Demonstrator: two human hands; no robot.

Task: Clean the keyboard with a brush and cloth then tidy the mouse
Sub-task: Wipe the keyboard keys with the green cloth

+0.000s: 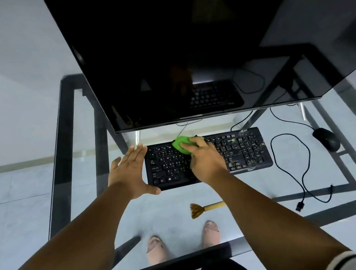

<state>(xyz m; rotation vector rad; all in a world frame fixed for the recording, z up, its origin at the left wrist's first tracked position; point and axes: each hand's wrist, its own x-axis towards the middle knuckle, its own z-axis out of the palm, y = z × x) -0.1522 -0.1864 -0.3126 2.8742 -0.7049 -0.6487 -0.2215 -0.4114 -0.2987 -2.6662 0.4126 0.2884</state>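
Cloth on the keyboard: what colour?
Bright green; the cloth shows best in the head view, under the right hand.

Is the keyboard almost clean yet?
About halfway, it seems. The brush lies set down on the glass desk, so brushing looks finished. Now the right hand wipes the keyboard with a green cloth while the left hand steadies its edge. Specks remain on the right keys, and the mouse waits untouched.

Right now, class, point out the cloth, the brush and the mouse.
cloth (181, 145), head view, on its bare green top.
brush (197, 210), head view, on its bristles.
mouse (326, 139), head view, on its back.
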